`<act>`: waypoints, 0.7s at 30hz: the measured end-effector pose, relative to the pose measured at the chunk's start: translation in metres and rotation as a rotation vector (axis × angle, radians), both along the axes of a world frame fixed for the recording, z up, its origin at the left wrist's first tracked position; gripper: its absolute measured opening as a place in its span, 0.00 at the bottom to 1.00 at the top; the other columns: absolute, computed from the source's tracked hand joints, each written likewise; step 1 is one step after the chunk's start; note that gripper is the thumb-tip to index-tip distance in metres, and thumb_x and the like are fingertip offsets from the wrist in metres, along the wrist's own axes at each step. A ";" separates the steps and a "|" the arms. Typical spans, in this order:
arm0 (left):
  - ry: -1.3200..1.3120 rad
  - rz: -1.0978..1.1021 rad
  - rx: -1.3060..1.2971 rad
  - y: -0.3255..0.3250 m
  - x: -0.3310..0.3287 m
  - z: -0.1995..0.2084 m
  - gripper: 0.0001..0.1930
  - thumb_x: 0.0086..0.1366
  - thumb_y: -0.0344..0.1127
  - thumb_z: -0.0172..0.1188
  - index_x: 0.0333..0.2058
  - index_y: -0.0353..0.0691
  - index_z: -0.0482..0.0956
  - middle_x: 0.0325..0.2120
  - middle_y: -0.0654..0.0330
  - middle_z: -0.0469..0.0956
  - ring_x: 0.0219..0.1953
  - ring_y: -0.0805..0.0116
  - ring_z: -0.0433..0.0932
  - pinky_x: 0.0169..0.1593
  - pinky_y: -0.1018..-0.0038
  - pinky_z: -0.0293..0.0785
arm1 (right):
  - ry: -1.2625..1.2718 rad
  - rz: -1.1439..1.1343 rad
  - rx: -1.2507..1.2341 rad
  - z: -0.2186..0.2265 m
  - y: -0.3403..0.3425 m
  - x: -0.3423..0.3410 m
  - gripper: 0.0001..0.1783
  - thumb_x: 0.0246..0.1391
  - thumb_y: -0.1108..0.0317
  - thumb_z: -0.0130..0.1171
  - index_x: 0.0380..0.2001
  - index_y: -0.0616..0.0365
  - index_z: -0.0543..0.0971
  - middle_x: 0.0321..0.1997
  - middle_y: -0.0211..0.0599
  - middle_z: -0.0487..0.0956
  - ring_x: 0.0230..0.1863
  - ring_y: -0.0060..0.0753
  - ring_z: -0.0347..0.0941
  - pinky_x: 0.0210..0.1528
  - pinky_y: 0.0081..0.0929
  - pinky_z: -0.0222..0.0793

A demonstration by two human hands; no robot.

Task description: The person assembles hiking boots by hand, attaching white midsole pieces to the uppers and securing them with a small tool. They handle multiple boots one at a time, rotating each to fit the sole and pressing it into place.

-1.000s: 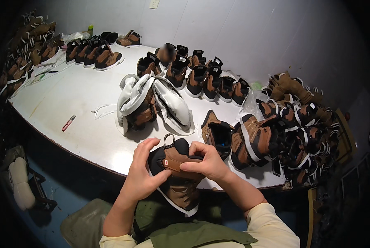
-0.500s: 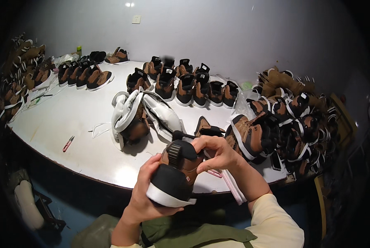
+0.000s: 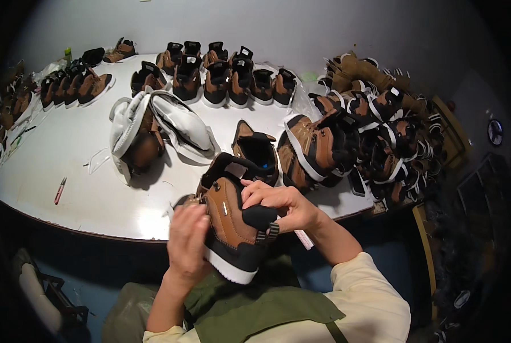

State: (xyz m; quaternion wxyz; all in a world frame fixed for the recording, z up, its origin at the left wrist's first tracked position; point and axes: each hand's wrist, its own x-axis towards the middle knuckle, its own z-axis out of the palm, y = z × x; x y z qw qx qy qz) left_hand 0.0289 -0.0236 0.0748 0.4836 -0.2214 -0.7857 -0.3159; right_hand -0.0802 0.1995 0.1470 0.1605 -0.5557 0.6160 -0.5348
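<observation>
Over the table's front edge is a brown and black high-top shoe (image 3: 227,214) with a white sole, its heel toward me. My right hand (image 3: 284,206) grips it by the padded black collar at the heel, thumb and fingers pinching there. My left hand (image 3: 188,243) lies along its other side near the toe, fingers stretched out and a little blurred. Just beyond stands another brown and black shoe (image 3: 255,150), opening upward. Under my right wrist a pink and white strip (image 3: 304,240) shows in part.
A white padded zip-edged cover (image 3: 181,117) lies around a brown shoe. Red-handled snips (image 3: 60,191) rest at left. Rows of shoes (image 3: 215,83) stand at the back; more (image 3: 92,86) stand at far left. A high heap of shoes (image 3: 392,148) fills the right, a phone (image 3: 356,182) beside it.
The shoe has been turned so its side and heel face me. My left hand has shifted from around its toe to lie along it. The view has tilted down and right.
</observation>
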 end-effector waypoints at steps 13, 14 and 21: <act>-0.912 -0.869 1.567 0.013 0.031 -0.062 0.25 0.66 0.44 0.57 0.52 0.29 0.68 0.39 0.56 0.78 0.38 0.74 0.77 0.43 0.79 0.74 | 0.020 -0.063 -0.013 -0.052 0.039 0.002 0.10 0.36 0.71 0.67 0.28 0.60 0.84 0.42 0.33 0.81 0.57 0.47 0.66 0.72 0.54 0.32; -0.918 -0.860 1.523 0.016 0.030 -0.059 0.25 0.65 0.41 0.58 0.53 0.29 0.68 0.40 0.57 0.78 0.39 0.75 0.77 0.44 0.79 0.74 | 0.047 -0.042 0.011 -0.050 0.039 0.005 0.09 0.36 0.71 0.68 0.26 0.58 0.83 0.42 0.31 0.81 0.56 0.48 0.65 0.72 0.54 0.33; -0.917 -0.733 1.496 0.029 0.032 -0.037 0.23 0.62 0.28 0.59 0.55 0.32 0.65 0.39 0.62 0.77 0.28 0.81 0.71 0.31 0.84 0.65 | 0.090 -0.026 0.124 -0.076 0.049 0.023 0.11 0.44 0.70 0.70 0.34 0.59 0.84 0.48 0.37 0.78 0.60 0.51 0.62 0.65 0.48 0.48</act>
